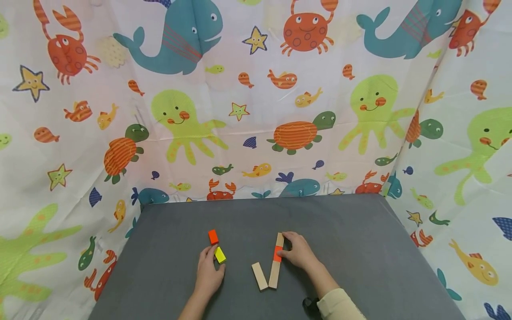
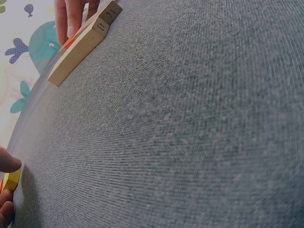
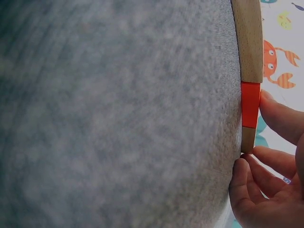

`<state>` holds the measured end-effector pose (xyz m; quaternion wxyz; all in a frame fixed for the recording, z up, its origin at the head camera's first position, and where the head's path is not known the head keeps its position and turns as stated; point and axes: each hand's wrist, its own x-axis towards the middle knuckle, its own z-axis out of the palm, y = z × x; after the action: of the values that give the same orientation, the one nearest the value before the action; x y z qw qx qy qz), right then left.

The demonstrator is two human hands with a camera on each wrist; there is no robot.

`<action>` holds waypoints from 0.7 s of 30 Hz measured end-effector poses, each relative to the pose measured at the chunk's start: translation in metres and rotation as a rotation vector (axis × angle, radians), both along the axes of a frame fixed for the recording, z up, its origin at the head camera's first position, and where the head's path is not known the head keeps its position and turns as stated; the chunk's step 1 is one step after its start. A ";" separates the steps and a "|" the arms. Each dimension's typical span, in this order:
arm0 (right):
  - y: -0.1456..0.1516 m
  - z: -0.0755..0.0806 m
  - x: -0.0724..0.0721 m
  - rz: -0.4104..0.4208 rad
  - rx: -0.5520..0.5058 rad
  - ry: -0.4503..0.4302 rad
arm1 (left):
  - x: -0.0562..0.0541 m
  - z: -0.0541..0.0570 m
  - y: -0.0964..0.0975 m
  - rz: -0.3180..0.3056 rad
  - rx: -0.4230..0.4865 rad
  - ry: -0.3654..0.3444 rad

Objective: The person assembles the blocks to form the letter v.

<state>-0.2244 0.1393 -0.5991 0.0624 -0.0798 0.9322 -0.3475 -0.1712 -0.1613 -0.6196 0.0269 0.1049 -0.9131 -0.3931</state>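
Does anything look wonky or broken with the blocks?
Nothing looks spilled or broken. The lone wooden block looks askew: it slants away from the row of three blocks beside it, making a V shape, though that may be on purpose.

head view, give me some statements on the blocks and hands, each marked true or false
1. The orange block sits between two wooden blocks in a row. True.
2. The left hand pinches a wooden block. False: the left hand pinches the yellow block.
3. The right hand touches the orange block in the row. True.
4. The other orange block lies nearer the person than the yellow one. False: the other orange block lies beyond it.
5. A separate wooden block lies slanted left of the row. True.
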 end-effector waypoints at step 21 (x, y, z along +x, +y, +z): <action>-0.001 0.001 0.000 -0.007 -0.001 -0.016 | -0.005 -0.001 0.000 -0.016 -0.055 -0.024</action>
<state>-0.2245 0.1386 -0.5980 0.0687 -0.0739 0.9318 -0.3486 -0.1758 -0.1613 -0.6201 0.0157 0.1018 -0.9246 -0.3667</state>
